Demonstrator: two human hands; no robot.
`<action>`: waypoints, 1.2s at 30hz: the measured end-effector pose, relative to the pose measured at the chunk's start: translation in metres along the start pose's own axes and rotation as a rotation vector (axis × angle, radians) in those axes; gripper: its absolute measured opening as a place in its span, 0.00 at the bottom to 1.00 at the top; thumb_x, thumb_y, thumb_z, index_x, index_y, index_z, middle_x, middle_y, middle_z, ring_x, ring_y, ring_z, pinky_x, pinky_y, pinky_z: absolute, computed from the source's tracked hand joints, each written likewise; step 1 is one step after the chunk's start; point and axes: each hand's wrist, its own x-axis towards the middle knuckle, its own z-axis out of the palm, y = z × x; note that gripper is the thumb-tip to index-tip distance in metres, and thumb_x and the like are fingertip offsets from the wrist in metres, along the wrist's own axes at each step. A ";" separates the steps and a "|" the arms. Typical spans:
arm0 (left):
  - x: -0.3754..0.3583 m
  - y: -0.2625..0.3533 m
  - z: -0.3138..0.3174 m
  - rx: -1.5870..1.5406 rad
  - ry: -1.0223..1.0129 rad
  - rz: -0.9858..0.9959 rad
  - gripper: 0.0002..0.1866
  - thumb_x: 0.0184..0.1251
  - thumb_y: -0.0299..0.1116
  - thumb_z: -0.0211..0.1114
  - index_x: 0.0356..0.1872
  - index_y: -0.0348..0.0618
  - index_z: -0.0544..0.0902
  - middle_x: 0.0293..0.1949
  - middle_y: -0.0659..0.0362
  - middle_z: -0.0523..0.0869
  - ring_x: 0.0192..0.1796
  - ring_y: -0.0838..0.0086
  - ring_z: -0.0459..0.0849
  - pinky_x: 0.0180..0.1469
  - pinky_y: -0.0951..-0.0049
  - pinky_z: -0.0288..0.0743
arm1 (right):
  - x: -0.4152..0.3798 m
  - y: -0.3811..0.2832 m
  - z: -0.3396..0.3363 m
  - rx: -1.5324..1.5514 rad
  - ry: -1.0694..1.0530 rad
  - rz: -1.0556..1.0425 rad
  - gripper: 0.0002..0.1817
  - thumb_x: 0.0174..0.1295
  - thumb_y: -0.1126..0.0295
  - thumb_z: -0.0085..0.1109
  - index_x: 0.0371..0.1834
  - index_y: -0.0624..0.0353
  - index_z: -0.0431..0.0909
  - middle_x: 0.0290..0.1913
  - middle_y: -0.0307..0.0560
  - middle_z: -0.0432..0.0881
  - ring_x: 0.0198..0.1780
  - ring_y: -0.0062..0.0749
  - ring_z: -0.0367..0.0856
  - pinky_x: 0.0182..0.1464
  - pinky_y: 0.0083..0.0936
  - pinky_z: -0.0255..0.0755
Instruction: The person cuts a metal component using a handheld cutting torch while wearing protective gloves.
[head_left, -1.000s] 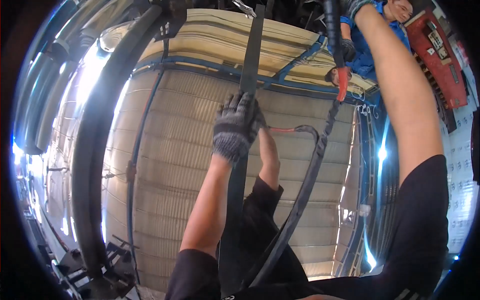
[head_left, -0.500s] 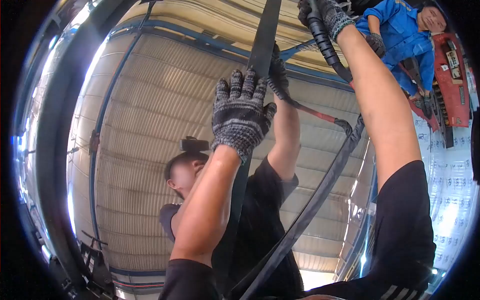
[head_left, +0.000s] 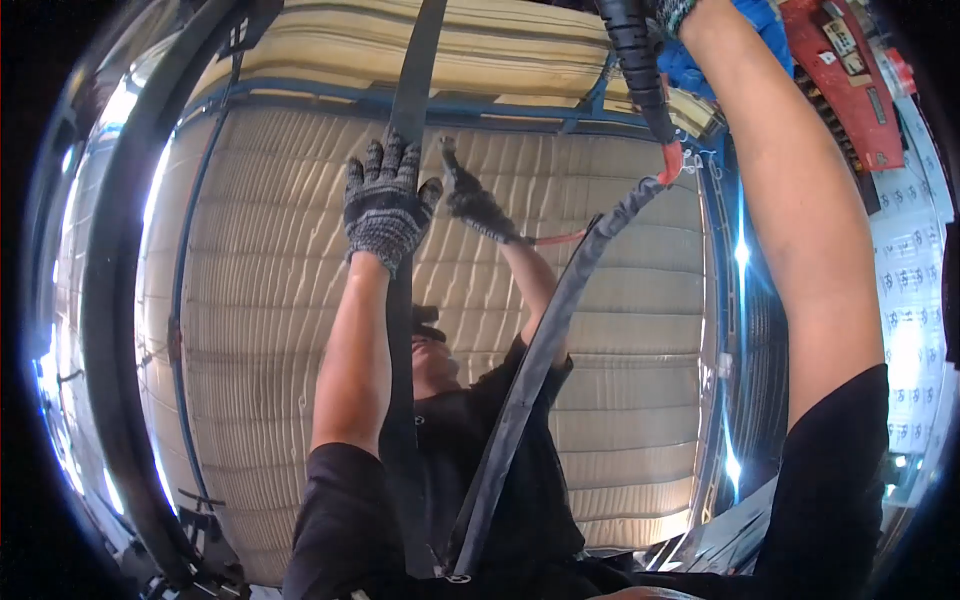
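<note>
My left hand (head_left: 385, 200), in a grey and black knit glove, has its fingers spread and lies flat over a long dark strip (head_left: 412, 90) on a glossy, mirror-like surface (head_left: 270, 300). At the top right edge, my right hand (head_left: 672, 14) is mostly cut off; its glove cuff shows beside a black ribbed handle (head_left: 636, 60), which it grips. A red fitting (head_left: 672, 160) joins the handle to a dark sleeved hose (head_left: 560, 320) running down towards my body. A reflected person (head_left: 490, 420) with a raised gloved hand shows in the surface.
Behind my right arm are another person's blue clothes (head_left: 765, 35) and a red tool panel (head_left: 850, 85). Along the left runs a thick dark curved frame (head_left: 105, 280). A pale sheet with printed marks (head_left: 905, 260) hangs or stands at the far right.
My left hand, still spread, appears further left and slightly lower. The ribbed handle and my right hand sit higher, with more of the hand cut off. The reflected person has shifted lower.
</note>
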 end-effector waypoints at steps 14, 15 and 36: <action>-0.008 -0.029 -0.017 -0.268 -0.024 -0.030 0.32 0.73 0.45 0.64 0.76 0.48 0.75 0.81 0.50 0.70 0.81 0.48 0.67 0.83 0.42 0.54 | 0.151 0.042 -0.002 0.093 0.124 0.180 0.27 0.72 0.37 0.62 0.42 0.53 0.78 0.26 0.42 0.80 0.21 0.33 0.79 0.26 0.35 0.80; -0.008 -0.030 -0.019 -0.243 -0.036 -0.030 0.32 0.73 0.45 0.64 0.76 0.48 0.76 0.81 0.51 0.70 0.82 0.50 0.67 0.83 0.43 0.54 | 0.165 0.055 -0.005 0.066 0.134 0.166 0.27 0.73 0.37 0.61 0.41 0.53 0.78 0.26 0.42 0.79 0.21 0.32 0.79 0.26 0.35 0.80; 0.012 -0.034 -0.003 -0.332 -0.191 -0.054 0.34 0.73 0.43 0.61 0.79 0.46 0.73 0.83 0.49 0.66 0.85 0.51 0.61 0.86 0.41 0.45 | 0.342 0.171 -0.070 -0.180 0.340 -0.002 0.24 0.68 0.45 0.69 0.30 0.50 0.70 0.20 0.40 0.72 0.16 0.31 0.72 0.19 0.35 0.72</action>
